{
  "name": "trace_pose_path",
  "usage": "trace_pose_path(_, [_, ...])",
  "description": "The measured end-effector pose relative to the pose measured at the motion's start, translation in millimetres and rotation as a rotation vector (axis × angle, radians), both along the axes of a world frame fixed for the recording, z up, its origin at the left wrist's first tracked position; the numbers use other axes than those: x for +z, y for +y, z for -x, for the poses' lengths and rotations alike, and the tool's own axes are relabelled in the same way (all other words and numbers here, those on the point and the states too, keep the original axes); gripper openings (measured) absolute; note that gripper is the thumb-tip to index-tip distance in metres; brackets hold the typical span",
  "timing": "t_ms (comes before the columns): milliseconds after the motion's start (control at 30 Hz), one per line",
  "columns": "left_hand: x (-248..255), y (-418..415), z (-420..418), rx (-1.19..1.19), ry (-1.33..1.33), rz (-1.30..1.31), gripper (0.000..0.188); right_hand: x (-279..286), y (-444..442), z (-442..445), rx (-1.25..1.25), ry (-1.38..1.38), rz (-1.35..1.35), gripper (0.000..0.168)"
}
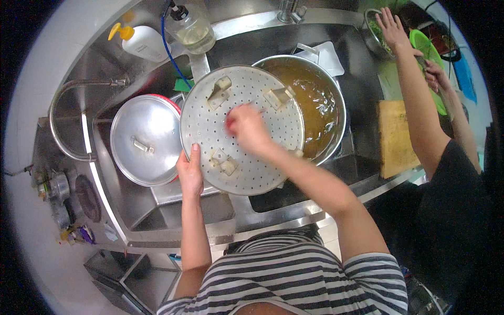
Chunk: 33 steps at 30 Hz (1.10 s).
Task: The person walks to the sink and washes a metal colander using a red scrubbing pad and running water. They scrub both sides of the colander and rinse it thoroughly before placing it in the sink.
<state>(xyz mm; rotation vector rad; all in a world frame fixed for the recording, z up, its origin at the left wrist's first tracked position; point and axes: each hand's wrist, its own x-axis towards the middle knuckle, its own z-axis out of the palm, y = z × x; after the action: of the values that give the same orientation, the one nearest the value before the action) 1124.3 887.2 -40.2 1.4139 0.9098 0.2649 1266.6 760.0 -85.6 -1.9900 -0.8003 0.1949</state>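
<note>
My left hand [190,173] grips the lower left rim of a round perforated metal steamer plate [248,169], its thumb on top. Short bracket-like feet stand on the plate's upward face. My right hand [248,128], blurred, is closed around a small red thing [230,122] against the middle of the plate; what the red thing is I cannot tell. The plate is tilted over the left part of a large metal pot [342,114] of brownish liquid. A round metal lid [141,157] with a handle lies left of the plate, over something red-rimmed.
A white pump bottle [145,43] and a clear pump bottle [197,37] stand at the back left, near a bent metal hose [53,114]. A white tray [330,59] lies behind the pot. At right are a wooden cutting board [393,138], a green basket [421,39] and a co-worker's arms [417,98].
</note>
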Motion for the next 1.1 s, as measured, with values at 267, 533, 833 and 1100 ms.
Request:
trace_pose_path(267, [4, 4, 1, -0.091, 0.013, 0.027, 0.032, -24, 27, -101, -0.497, -0.176, 0.020, 0.006])
trace_pose_path(533, [-5, -8, 3, 0.159, -0.131, -0.061, 0.029, -19, -39, -47, -0.003, -0.374, 0.057, 0.026])
trace_pose_path(833, [20, -12, -9, 0.045, -0.058, -0.254, 0.028, 9, -28, 0, 0.152, -0.019, 0.177, 0.011])
trace_pose_path(1100, [5, -12, -1, 0.149, -0.125, -0.220, 0.024, -30, -55, -169, 0.366, 0.128, 0.450, 0.009])
